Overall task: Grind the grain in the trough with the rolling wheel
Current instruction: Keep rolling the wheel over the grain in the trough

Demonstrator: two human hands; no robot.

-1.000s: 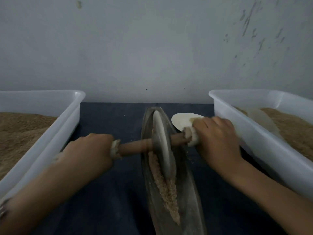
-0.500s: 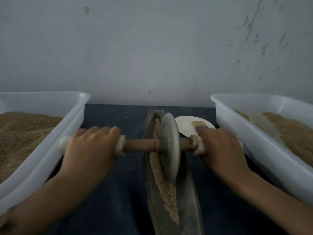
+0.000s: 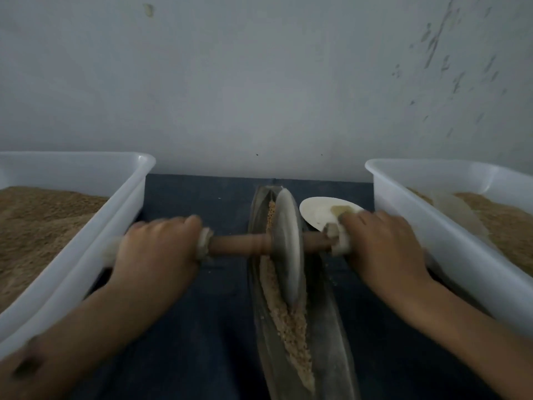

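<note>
gripping the axle ends, left hand [image 3: 157, 249] and right hand [image 3: 383, 249] hold the wheel [image 3: 287, 249] in the trough [image 3: 328, 313], frame centre. grain [image 3: 288, 319] lies heaped left; a tilted wheel could push it over the rim.

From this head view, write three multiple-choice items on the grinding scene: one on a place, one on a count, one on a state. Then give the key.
1. Where does the grey stone rolling wheel stand?
A. in the long grey trough
B. in a tub
C. on the blue cloth

2. How many white plastic tubs of brown meal show?
A. one
B. two
C. three

3. What is the left hand doing?
A. hanging idle
B. scooping meal
C. gripping the wooden axle

Key: 1 A, the wheel sits in the trough among the coarse grain. 2 B, one tub left, another right. 3 C, its fingers curl round the axle's end, as do the right hand fingers opposite.
</note>
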